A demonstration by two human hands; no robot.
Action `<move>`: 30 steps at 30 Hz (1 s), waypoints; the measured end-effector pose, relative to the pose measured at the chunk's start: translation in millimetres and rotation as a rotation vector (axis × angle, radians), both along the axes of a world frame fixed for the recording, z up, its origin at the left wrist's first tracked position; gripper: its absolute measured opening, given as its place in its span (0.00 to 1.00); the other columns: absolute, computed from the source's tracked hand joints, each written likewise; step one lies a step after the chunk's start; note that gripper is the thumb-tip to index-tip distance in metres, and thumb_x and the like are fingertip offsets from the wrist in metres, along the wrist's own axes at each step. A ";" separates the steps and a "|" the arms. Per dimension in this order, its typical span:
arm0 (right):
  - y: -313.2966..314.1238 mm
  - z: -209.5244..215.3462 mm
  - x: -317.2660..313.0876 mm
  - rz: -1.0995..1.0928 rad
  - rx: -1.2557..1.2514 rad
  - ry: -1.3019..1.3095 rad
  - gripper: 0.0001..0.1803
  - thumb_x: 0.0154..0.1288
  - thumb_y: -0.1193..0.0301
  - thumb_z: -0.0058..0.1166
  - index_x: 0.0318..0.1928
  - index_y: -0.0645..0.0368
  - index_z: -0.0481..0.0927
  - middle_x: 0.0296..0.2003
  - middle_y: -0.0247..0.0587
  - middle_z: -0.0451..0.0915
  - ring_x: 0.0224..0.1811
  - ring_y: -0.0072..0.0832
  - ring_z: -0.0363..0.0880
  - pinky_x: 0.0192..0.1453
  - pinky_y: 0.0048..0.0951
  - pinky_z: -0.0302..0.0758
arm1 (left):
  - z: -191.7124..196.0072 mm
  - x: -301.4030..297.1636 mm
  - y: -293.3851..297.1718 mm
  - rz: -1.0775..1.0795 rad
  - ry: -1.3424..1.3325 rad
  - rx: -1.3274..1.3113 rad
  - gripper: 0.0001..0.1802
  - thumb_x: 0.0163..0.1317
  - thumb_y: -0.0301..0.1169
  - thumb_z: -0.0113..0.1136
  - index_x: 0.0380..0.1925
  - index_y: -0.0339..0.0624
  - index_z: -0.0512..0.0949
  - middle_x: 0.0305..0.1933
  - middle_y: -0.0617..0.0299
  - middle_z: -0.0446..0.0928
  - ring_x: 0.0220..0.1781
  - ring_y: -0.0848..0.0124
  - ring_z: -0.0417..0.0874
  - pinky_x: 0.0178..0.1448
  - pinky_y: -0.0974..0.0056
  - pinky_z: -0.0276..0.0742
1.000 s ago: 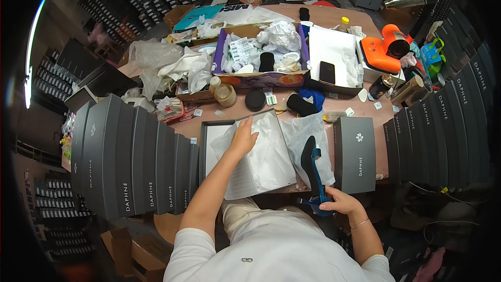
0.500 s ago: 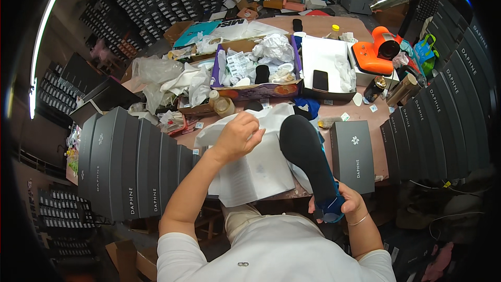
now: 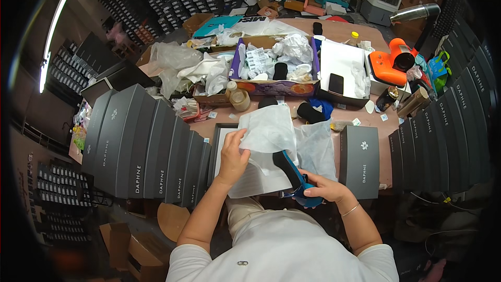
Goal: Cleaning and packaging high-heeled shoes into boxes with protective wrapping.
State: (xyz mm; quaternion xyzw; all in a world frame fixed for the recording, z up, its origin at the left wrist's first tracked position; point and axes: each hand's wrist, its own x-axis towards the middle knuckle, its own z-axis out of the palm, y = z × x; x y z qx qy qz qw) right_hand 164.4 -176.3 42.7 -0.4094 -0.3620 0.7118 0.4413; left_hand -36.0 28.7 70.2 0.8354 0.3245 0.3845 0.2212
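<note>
Left hand (image 3: 233,157) pinches white tissue paper (image 3: 269,130) lifted over an open box (image 3: 222,146) on the surface (image 3: 365,120). Right hand (image 3: 321,190) grips a blue shoe (image 3: 292,175) just beside the paper.

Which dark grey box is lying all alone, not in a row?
The dark grey shoebox lying flat on the table by the right hand. The others stand packed in rows, like the left row and right row.

The person wore a plain white short-sleeved T-shirt (image 3: 276,253) with a small dark mark on the chest. Both forearms were bare, no gloves. A thin pale bracelet (image 3: 350,210) circled the right wrist; the left wrist carried nothing.
</note>
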 end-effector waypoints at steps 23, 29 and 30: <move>27.6 -12.0 -29.4 -0.195 0.046 0.648 0.33 0.56 0.61 0.61 0.60 0.60 0.66 0.48 0.49 0.76 0.34 0.38 0.79 0.29 0.29 0.76 | 41.4 15.5 -61.4 -0.380 -0.033 0.016 0.16 0.42 0.20 0.65 0.36 0.37 0.82 0.25 0.58 0.74 0.24 0.62 0.76 0.28 0.63 0.72; 57.6 -46.1 -56.7 -0.614 0.246 0.126 0.28 0.61 0.63 0.58 0.60 0.59 0.69 0.52 0.46 0.74 0.47 0.37 0.77 0.47 0.33 0.76 | 41.1 38.2 -83.4 -0.631 -0.178 0.280 0.25 0.36 0.20 0.66 0.41 0.37 0.81 0.21 0.64 0.68 0.20 0.68 0.72 0.23 0.66 0.69; 59.5 -60.0 -47.5 -0.618 0.322 -0.150 0.28 0.61 0.63 0.58 0.60 0.59 0.69 0.52 0.47 0.74 0.48 0.38 0.76 0.48 0.33 0.75 | 36.2 35.5 -86.2 -0.631 -0.157 0.258 0.25 0.36 0.19 0.66 0.42 0.37 0.81 0.21 0.64 0.68 0.20 0.68 0.72 0.23 0.66 0.68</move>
